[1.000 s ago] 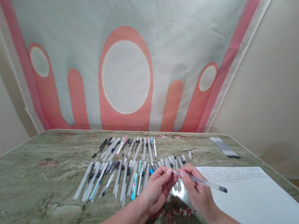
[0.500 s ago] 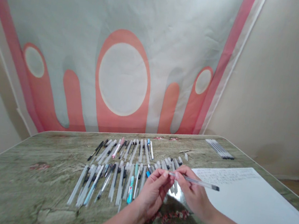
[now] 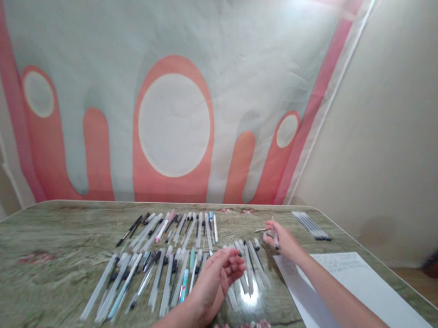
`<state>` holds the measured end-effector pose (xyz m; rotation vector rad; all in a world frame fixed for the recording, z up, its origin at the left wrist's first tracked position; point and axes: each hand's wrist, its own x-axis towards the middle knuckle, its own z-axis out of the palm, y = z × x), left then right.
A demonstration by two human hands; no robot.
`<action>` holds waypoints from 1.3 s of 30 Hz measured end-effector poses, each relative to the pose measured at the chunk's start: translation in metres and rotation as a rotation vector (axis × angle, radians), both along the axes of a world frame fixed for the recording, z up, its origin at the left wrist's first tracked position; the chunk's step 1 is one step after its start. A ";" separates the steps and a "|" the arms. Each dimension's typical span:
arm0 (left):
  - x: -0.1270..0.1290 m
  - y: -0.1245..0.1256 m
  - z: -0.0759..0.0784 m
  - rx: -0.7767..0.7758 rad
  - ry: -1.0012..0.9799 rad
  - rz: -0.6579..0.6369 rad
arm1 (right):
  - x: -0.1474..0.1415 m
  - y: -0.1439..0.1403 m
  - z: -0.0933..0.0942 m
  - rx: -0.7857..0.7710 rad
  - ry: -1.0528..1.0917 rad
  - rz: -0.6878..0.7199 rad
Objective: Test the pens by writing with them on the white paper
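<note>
Pen (image 3: 274, 239) is being carried in the clamped right hand (image 3: 282, 241) toward the far surface (image 3: 69, 229); setting down seems next, left hand (image 3: 214, 283) loosely curled, holding nothing.

A room in a home, it seems: plain beige walls (image 3: 405, 131) and a wood floor (image 3: 431, 283). A pink-patterned cloth (image 3: 183, 71) hangs behind a wood-grain bench (image 3: 47, 237)

No text can be read. The white paper sheet (image 3: 364, 295) at the worktop's right edge carries handwriting lines, too blurred to read.
</note>
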<state>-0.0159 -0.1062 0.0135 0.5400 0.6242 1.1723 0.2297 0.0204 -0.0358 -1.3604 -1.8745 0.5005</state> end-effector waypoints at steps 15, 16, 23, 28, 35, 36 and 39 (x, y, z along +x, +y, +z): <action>-0.011 -0.003 -0.002 0.098 0.177 -0.014 | -0.078 -0.098 0.083 0.205 -0.051 0.351; -0.010 -0.004 -0.002 0.114 0.181 -0.029 | -0.085 -0.106 0.086 0.228 -0.069 0.382; -0.009 -0.005 -0.006 0.121 0.127 0.007 | -0.103 -0.117 0.075 0.291 -0.079 0.411; -0.016 0.003 -0.005 0.065 -0.012 0.104 | -0.103 -0.120 0.068 0.300 -0.055 0.403; -0.024 0.008 -0.004 0.010 -0.086 0.170 | -0.110 -0.128 0.057 0.482 -0.092 0.467; -0.023 0.008 -0.004 0.008 -0.080 0.168 | -0.111 -0.128 0.056 0.500 -0.097 0.467; -0.021 0.005 -0.003 0.006 -0.071 0.162 | -0.112 -0.128 0.055 0.525 -0.123 0.437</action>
